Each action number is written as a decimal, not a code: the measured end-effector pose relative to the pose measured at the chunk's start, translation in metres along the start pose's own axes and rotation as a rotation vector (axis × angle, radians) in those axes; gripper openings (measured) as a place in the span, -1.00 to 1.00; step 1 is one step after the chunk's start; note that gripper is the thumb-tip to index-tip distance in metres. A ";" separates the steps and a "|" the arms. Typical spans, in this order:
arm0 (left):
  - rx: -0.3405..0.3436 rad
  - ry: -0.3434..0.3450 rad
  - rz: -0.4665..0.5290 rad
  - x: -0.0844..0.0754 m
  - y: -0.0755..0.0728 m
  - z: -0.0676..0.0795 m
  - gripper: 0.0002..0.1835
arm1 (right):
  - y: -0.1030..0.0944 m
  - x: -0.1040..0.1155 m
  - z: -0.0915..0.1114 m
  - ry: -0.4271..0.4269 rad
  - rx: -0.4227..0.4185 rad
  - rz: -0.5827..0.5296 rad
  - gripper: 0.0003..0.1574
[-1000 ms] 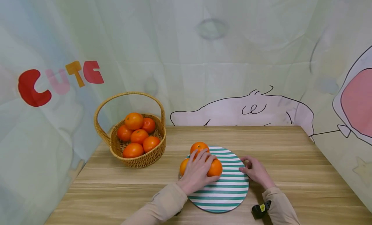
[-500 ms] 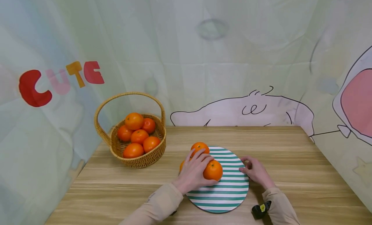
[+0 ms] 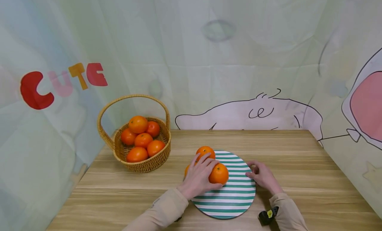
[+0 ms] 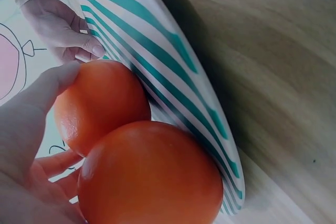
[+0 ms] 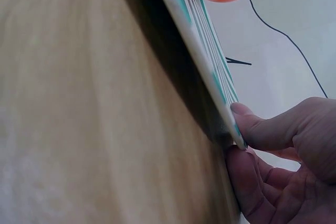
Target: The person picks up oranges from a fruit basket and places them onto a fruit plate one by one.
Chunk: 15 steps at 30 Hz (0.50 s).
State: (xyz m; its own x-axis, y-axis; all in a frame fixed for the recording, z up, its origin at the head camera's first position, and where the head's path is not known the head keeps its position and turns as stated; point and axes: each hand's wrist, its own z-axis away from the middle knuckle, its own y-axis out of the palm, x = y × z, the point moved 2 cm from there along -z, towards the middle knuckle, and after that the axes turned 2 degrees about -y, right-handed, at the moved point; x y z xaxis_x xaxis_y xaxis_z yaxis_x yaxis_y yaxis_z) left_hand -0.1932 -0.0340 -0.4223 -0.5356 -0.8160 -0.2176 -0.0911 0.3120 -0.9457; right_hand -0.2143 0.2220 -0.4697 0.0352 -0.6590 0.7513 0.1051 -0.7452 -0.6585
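Six oranges (image 3: 143, 140) are filling the wicker basket (image 3: 143, 167), whose handle is arching over them by the left back part of the bench (image 3: 119, 193). A strip of wood is running between the basket's right side and the striped board (image 3: 235, 201), holding the two well apart. On the board's left part, the left orange (image 4: 152, 177) is sitting by its rim, and the back orange (image 3: 206, 150) is peeking out behind the fingers of the left hand (image 3: 196, 178). That hand is curling thumb and fingers round the front-right orange (image 3: 220, 174), spreading about as wide as the fruit. Right of it, stripes are reaching to the far rim, where the right hand (image 3: 264, 176) is pinching the edge nearly closed, thumb above and finger below; a dark shadow is lying under this rim. A black device (image 3: 265, 217) is sitting at that wrist. Beyond, bench wood is continuing to its slanting right edge.

The grain is running sideways. Around the bench, pale curtains (image 3: 191, 52) are hanging, showing "CUTE" lettering (image 3: 35, 91) left, a white cartoon figure (image 3: 238, 111) behind and a pink balloon print (image 3: 368, 105) right.
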 end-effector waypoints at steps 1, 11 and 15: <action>0.001 0.000 0.002 0.000 0.000 0.000 -0.31 | 0.000 0.000 0.000 -0.002 0.000 0.001 -0.55; 0.006 -0.013 0.011 0.000 0.001 -0.001 -0.30 | 0.000 0.000 0.000 -0.009 0.001 0.001 -0.55; 0.005 -0.012 0.015 0.000 0.001 -0.001 -0.31 | 0.000 0.000 0.001 0.003 0.002 0.000 -0.55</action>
State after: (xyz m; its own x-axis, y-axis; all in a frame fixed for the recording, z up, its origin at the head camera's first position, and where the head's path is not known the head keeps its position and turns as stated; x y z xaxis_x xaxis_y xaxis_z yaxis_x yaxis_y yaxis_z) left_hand -0.1939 -0.0333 -0.4227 -0.5270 -0.8167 -0.2349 -0.0784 0.3219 -0.9435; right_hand -0.2137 0.2221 -0.4696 0.0320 -0.6592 0.7513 0.1073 -0.7451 -0.6583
